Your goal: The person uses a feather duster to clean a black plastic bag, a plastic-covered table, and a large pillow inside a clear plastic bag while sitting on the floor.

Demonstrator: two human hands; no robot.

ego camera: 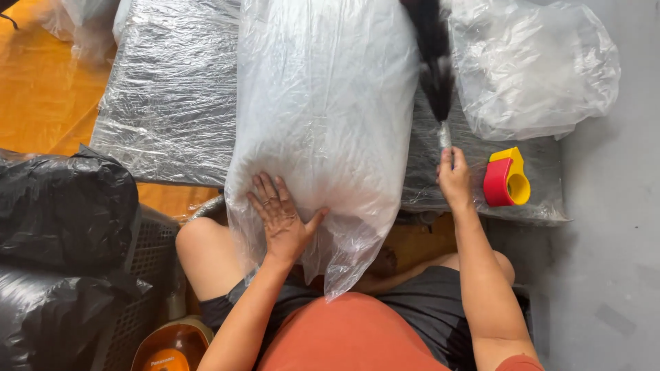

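Observation:
A large clear plastic bag [323,117] stuffed with white filling lies lengthwise across the work surface toward my lap. My left hand [280,220] presses flat on its near end, fingers spread. My right hand [454,180] grips the thin handle of a black bristled brush [433,62], which points away from me along the bag's right side. The bag's loose open end hangs down over my knees.
A red and yellow tape dispenser [507,178] sits right of my right hand. A crumpled clear bag [533,65] lies at the back right. Plastic sheeting [168,96] covers the surface. Black bags [65,213] sit in a grey basket [148,275] at left.

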